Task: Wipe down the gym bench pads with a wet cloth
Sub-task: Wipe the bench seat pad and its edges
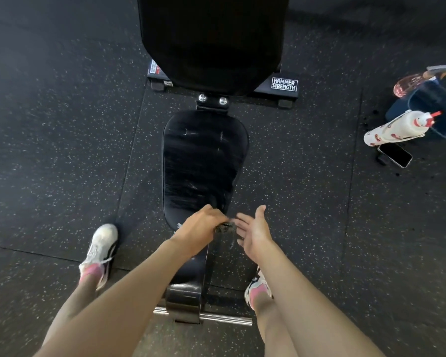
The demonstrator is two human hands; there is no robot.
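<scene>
The black seat pad [201,161] of the gym bench lies in front of me, streaked with wet wipe marks. Beyond it rises the black back pad [211,39]. My left hand [200,229] grips a small dark cloth [225,227] at the near end of the seat pad. My right hand [254,231] hovers just right of the cloth, palm up and fingers spread, holding nothing.
The bench base bar [285,86] carries a Hammer Strength label. At the right on the speckled rubber floor [62,150] stand a dark bucket [438,112], a white spray bottle [397,127], a pink bottle [410,82] and a phone [395,155]. My shoes [101,253] flank the bench foot.
</scene>
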